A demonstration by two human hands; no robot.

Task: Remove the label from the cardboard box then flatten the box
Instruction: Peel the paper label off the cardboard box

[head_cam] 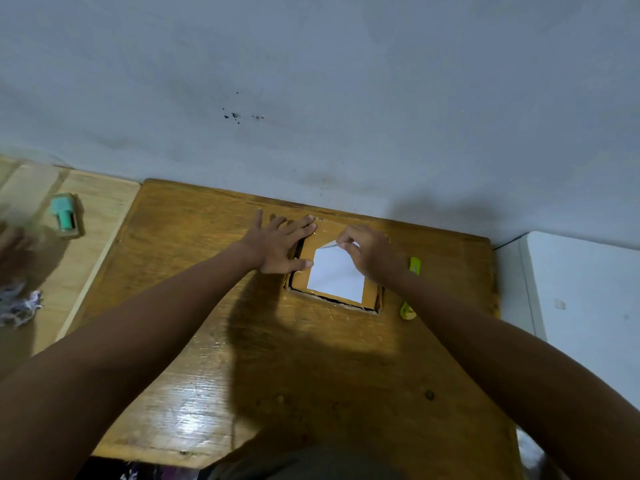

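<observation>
A small brown cardboard box (370, 295) stands on the wooden table (242, 341) near the far edge, with a white label (336, 277) stuck on its top face. My left hand (282, 245) lies flat with fingers spread on the box's left side and pins it down. My right hand (369, 256) pinches the label's far corner, which is lifted and folded away from the cardboard. The rest of the label lies flat on the box.
A yellow-green utility knife (410, 296) lies on the table just right of the box. A teal object (64, 216) sits on a lighter wooden surface at left, with crumpled paper (20, 306) below it. A white wall rises behind; white furniture (588, 306) stands at right.
</observation>
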